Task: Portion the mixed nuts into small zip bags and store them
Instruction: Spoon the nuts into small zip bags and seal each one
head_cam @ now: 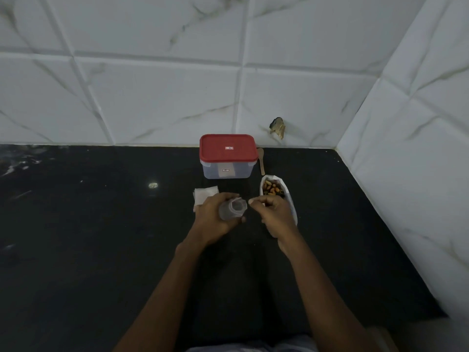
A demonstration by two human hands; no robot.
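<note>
Black counter (101, 237): red-lidded container (228, 158) sits closed at the back, likely awaiting filled bags. Open pack (292, 210) of mixed nuts (271, 190) lies under the right hand (275, 215), spare zip bags (205, 195) just left, all within reach. Left hand (213, 219) grips one small zip bag (233, 209), mouth open toward the right hand's curled, pinched fingertips; whether they hold nuts, cannot tell.

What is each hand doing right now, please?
Left hand: holds a small zip bag, mouth open.
Right hand: fingers curled beside the bag; whether they pinch anything cannot be told.
</note>
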